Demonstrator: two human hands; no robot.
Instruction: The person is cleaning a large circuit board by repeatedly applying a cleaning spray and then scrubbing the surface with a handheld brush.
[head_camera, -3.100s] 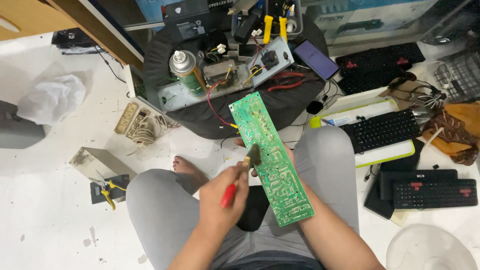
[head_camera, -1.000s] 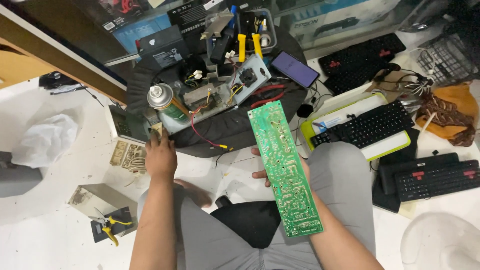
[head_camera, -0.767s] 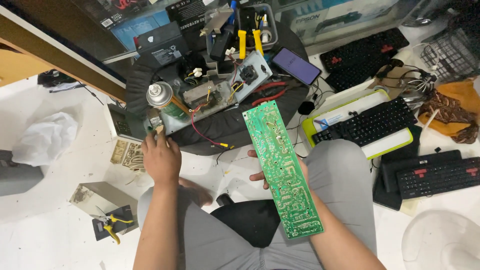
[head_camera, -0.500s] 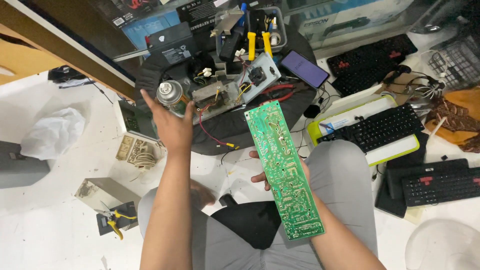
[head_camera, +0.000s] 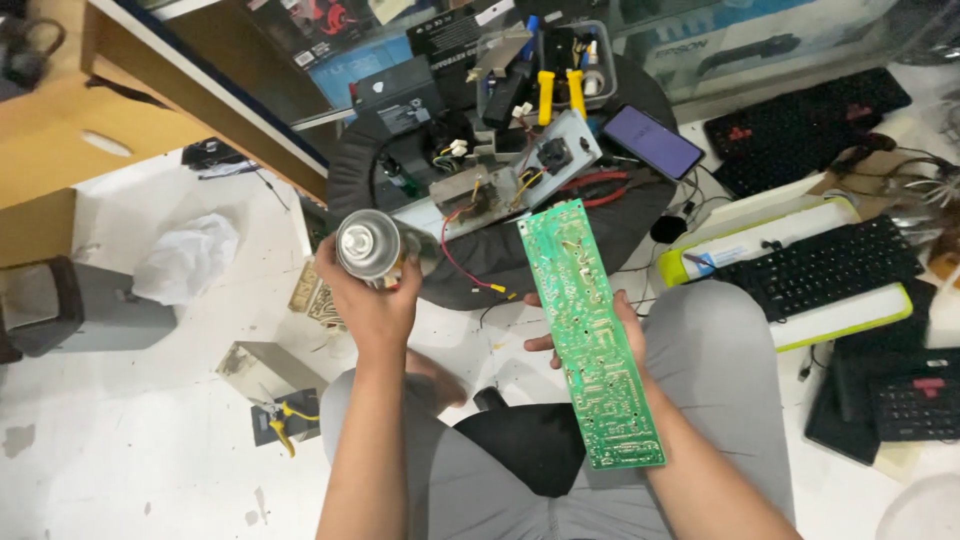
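Fingers (head_camera: 398, 268) of the left hand (head_camera: 372, 295) wrap a spray can (head_camera: 367, 244); the right hand (head_camera: 600, 335) cradles a green circuit board (head_camera: 590, 335) underneath. Spraying looks not yet begun.

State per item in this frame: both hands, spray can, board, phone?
left hand: closed around spray can
spray can: lifted off the floor, top toward the camera
right hand: under circuit board, holding it
green circuit board: held up, solder side facing the camera
phone: lying flat, screen dark
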